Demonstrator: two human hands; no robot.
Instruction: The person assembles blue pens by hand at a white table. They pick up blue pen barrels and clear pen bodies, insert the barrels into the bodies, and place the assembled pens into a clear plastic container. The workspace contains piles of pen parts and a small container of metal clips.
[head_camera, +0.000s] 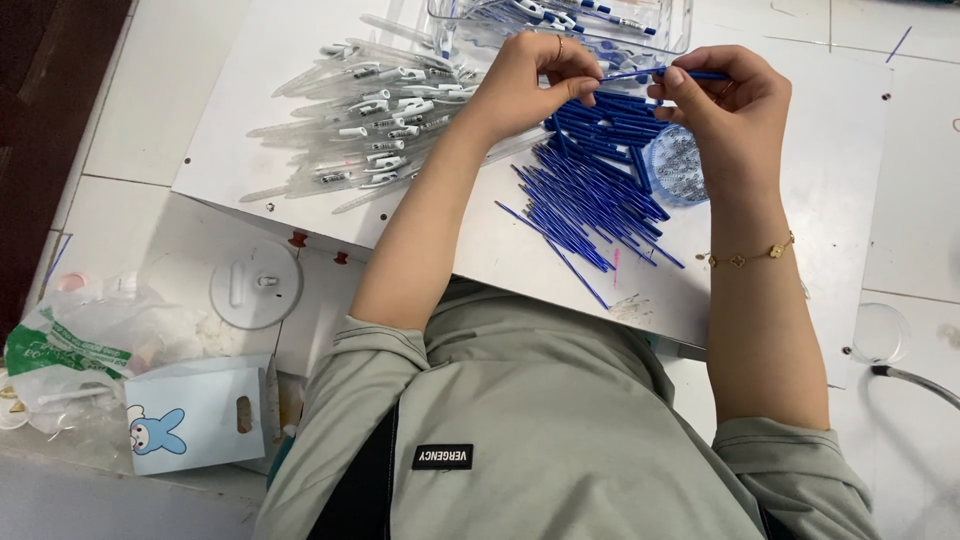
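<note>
My left hand (530, 82) and my right hand (728, 112) meet above a white board (300, 60), both pinching one thin blue pen refill (640, 73) held level between them. Under my hands lies a heap of blue refills (590, 190), fanned toward me. A pile of clear pen barrels with white clips (370, 125) lies left of my left hand. A small round clear blue-tinted cup (678, 165) sits beside my right wrist, which wears a gold chain bracelet (752, 255).
A clear plastic box (600, 25) holding pens stands at the board's far edge. On the tiled floor at left lie a round white lid (256, 284), a plastic bag (75, 350) and a small blue-and-white paper box (200, 410). A clear disc (880, 332) lies at right.
</note>
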